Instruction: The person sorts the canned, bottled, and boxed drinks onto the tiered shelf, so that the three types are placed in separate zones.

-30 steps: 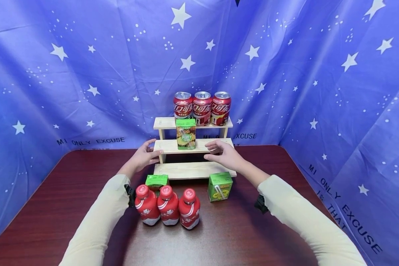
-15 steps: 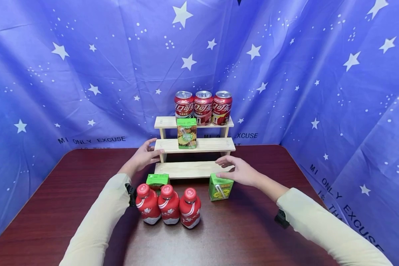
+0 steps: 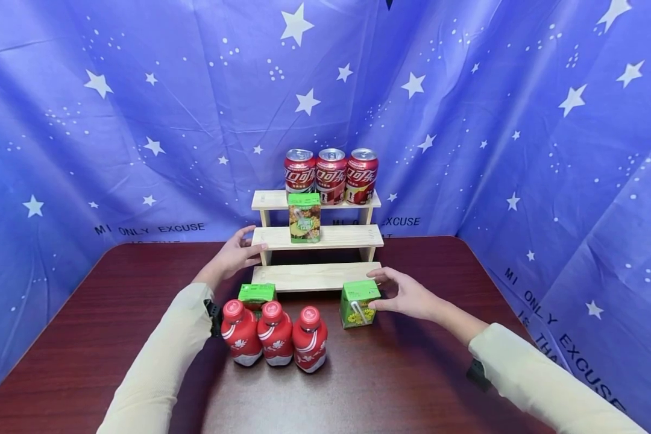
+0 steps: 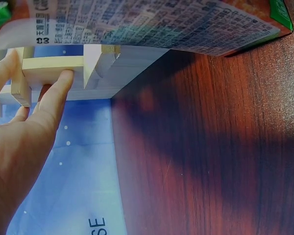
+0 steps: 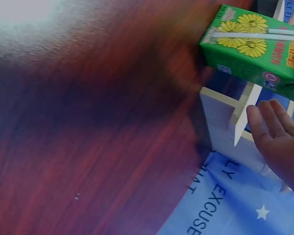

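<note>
A three-step wooden display shelf [image 3: 309,277] stands at the middle of the table. My left hand [image 3: 232,256] grips its left end at the middle step; in the left wrist view, thumb and fingers [image 4: 63,81] lie on the wood from both sides. My right hand [image 3: 407,295] is at the right side of a green drink carton [image 3: 358,305] with yellow flowers, thumb near its front and fingers behind its top edge. In the right wrist view the fingers are extended beside that carton [image 5: 250,49]. Another carton [image 3: 305,220], brown and green, stands on the middle step.
Three red cola cans [image 3: 331,176] line the top step. Three red bottles [image 3: 275,337] stand on the table at front left, partly hiding another green-topped carton [image 3: 257,293]. A blue star-patterned curtain [image 3: 195,120] encloses the dark red table [image 3: 401,386].
My right hand has moved from the middle step down and right to the flowered green carton's side. My left hand has stayed at the shelf's left end.
</note>
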`<control>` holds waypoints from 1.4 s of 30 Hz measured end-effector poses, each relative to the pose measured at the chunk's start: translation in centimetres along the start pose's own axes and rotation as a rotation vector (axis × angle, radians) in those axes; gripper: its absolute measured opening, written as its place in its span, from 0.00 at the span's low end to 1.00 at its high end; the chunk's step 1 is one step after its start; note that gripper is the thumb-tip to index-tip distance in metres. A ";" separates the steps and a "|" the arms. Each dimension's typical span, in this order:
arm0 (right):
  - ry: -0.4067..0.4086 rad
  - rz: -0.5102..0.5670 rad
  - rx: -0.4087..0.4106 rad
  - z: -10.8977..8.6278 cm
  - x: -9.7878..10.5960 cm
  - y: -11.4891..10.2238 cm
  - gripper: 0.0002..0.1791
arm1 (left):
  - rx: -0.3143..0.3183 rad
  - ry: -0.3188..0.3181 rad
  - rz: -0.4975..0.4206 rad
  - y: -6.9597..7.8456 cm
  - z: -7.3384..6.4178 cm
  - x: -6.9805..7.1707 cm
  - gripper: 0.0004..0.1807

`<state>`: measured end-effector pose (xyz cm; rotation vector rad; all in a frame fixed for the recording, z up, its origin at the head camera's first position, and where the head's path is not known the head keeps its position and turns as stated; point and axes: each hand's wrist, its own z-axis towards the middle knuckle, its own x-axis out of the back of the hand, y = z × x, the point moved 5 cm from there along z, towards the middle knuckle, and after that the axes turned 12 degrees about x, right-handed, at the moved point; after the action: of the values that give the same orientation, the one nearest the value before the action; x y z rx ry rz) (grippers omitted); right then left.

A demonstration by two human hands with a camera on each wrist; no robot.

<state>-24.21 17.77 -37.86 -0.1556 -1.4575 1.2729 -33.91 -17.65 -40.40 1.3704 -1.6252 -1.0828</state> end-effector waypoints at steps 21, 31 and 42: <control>0.171 0.227 0.047 -1.3 -2.6 2.5 0.33 | 0.001 -0.004 -0.001 -0.1 0.0 0.0 0.41; 0.215 0.284 0.013 -1.3 -3.0 2.5 0.31 | 0.004 -0.009 -0.004 -0.4 0.1 0.1 0.41; 0.255 0.314 -0.032 -1.6 -2.6 2.3 0.31 | 0.006 -0.004 0.010 -0.1 0.0 0.1 0.42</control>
<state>-23.27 17.84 -41.57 -0.5662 -1.2648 1.4226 -33.90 -17.79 -40.48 1.3638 -1.6375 -1.0767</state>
